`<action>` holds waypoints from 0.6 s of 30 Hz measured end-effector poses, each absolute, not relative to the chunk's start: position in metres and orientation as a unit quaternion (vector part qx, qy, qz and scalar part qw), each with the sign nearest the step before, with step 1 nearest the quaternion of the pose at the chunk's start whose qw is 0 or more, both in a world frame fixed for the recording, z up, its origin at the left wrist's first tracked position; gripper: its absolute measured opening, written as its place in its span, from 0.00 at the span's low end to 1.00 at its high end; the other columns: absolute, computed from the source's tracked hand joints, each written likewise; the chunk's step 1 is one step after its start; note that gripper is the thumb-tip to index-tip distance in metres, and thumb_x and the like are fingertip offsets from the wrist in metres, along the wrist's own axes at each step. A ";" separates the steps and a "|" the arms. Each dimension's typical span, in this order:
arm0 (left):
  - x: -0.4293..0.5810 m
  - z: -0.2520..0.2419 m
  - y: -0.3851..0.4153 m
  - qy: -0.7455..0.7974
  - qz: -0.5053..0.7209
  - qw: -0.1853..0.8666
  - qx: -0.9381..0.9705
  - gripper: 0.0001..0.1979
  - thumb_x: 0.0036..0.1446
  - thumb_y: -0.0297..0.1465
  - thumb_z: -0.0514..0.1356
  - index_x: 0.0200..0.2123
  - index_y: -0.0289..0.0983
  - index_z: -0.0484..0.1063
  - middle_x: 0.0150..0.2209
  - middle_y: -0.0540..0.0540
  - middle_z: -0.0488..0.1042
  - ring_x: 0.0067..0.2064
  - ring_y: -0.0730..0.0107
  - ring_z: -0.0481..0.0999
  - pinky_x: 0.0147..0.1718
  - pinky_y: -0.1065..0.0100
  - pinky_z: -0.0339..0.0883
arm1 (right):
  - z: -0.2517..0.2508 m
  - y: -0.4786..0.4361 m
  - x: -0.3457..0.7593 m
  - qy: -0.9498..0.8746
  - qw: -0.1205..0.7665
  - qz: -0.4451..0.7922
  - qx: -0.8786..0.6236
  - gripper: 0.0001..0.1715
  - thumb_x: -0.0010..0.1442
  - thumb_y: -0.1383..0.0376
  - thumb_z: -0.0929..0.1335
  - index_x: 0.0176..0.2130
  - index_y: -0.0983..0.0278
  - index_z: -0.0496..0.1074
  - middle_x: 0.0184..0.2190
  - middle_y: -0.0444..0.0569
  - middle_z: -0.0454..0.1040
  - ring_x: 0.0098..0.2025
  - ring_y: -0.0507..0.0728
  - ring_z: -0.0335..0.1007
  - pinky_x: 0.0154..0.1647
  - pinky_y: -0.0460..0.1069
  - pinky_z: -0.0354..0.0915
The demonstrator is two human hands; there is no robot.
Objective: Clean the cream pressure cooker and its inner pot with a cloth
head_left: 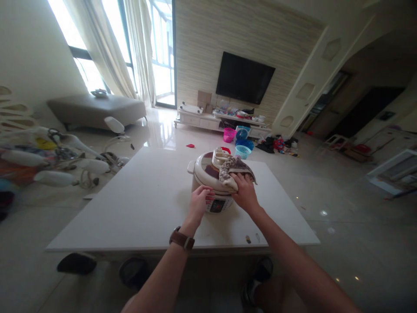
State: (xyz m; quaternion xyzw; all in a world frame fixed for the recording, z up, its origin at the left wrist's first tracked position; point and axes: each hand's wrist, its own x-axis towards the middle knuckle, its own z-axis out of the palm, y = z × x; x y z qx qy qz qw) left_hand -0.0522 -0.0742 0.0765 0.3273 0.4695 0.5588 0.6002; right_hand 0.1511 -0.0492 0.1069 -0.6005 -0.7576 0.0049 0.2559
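A white electric pressure cooker [202, 173] with a domed lid and a dark control panel [217, 206] stands upright on a white table [140, 204]. My right hand [245, 191] presses a bunched, brown-patterned cloth [232, 167] against the right side of the lid, its fingers gripping the fabric. The cloth covers part of the lid and sits beside the raised handle [220, 155]. At the cooker's front left, my left hand [197, 204] rests against the body just under the lid rim, fingers extended and holding nothing.
Two small objects, one of them yellow and black [248, 239], lie near the table's front edge. Beyond the table are a pink basket [229, 135] and a light blue basket [243, 151] on the floor. A white lamp fixture [87, 165] with several arms spreads at the left.
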 end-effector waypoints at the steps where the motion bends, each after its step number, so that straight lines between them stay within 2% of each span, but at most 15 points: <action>1: -0.054 0.076 -0.074 0.473 0.560 0.597 0.326 0.11 0.46 0.35 0.62 0.32 0.36 0.77 0.31 0.42 0.81 0.30 0.66 0.78 0.29 0.70 0.63 | 0.107 -0.044 0.148 -0.764 0.235 -0.022 -0.601 0.37 0.60 0.66 0.70 0.67 0.61 0.70 0.68 0.56 0.71 0.69 0.72 0.60 0.72 0.65 0.56; 4: -0.056 0.073 -0.072 0.479 0.568 0.582 0.330 0.10 0.46 0.34 0.61 0.32 0.36 0.77 0.31 0.43 0.81 0.31 0.66 0.77 0.30 0.69 0.63 | 0.103 -0.023 0.157 -0.750 0.265 -0.034 -0.606 0.31 0.63 0.64 0.68 0.64 0.62 0.73 0.63 0.57 0.74 0.65 0.70 0.64 0.69 0.62 0.60; 6: -0.057 0.071 -0.072 0.487 0.570 0.571 0.333 0.10 0.48 0.34 0.61 0.33 0.36 0.76 0.32 0.43 0.80 0.33 0.66 0.76 0.32 0.68 0.64 | 0.093 -0.009 0.172 -0.716 0.334 -0.017 -0.613 0.25 0.64 0.63 0.66 0.59 0.64 0.76 0.58 0.59 0.78 0.59 0.69 0.69 0.65 0.62 0.65; 8: -0.057 0.068 -0.070 0.502 0.571 0.557 0.335 0.09 0.49 0.33 0.60 0.34 0.37 0.75 0.33 0.44 0.79 0.35 0.66 0.76 0.34 0.67 0.66 | 0.078 -0.002 0.183 -0.657 0.419 -0.002 -0.627 0.24 0.63 0.60 0.67 0.55 0.66 0.77 0.52 0.61 0.80 0.54 0.70 0.73 0.60 0.64 0.69; 10: -0.057 0.065 -0.068 0.526 0.575 0.529 0.336 0.09 0.51 0.32 0.59 0.37 0.37 0.74 0.35 0.45 0.78 0.38 0.65 0.76 0.38 0.65 0.69 | 0.060 -0.009 0.184 -0.649 0.468 -0.005 -0.599 0.25 0.62 0.60 0.67 0.57 0.64 0.77 0.54 0.61 0.79 0.57 0.71 0.72 0.62 0.66 0.68; 14: -0.052 0.055 -0.062 0.598 0.588 0.444 0.316 0.14 0.55 0.29 0.59 0.46 0.38 0.71 0.50 0.40 0.74 0.52 0.59 0.75 0.54 0.57 0.70 | 0.026 -0.045 0.162 -0.704 0.475 -0.033 -0.527 0.31 0.62 0.64 0.66 0.63 0.61 0.74 0.65 0.58 0.72 0.72 0.71 0.59 0.74 0.70 0.55; 16: -0.047 0.047 -0.060 0.625 0.582 0.419 0.308 0.19 0.57 0.31 0.60 0.53 0.38 0.69 0.57 0.37 0.70 0.61 0.56 0.71 0.62 0.54 0.65 | 0.014 -0.058 0.149 -0.699 0.499 -0.015 -0.512 0.31 0.64 0.63 0.66 0.64 0.60 0.73 0.66 0.57 0.72 0.73 0.69 0.59 0.76 0.70 0.52; 18: -0.041 0.036 -0.057 0.630 0.575 0.419 0.310 0.25 0.60 0.35 0.61 0.60 0.40 0.66 0.62 0.36 0.66 0.66 0.53 0.67 0.66 0.52 0.62 | 0.006 -0.060 0.142 -0.651 0.556 0.020 -0.517 0.30 0.65 0.62 0.66 0.64 0.60 0.72 0.65 0.58 0.73 0.72 0.67 0.62 0.75 0.68 0.55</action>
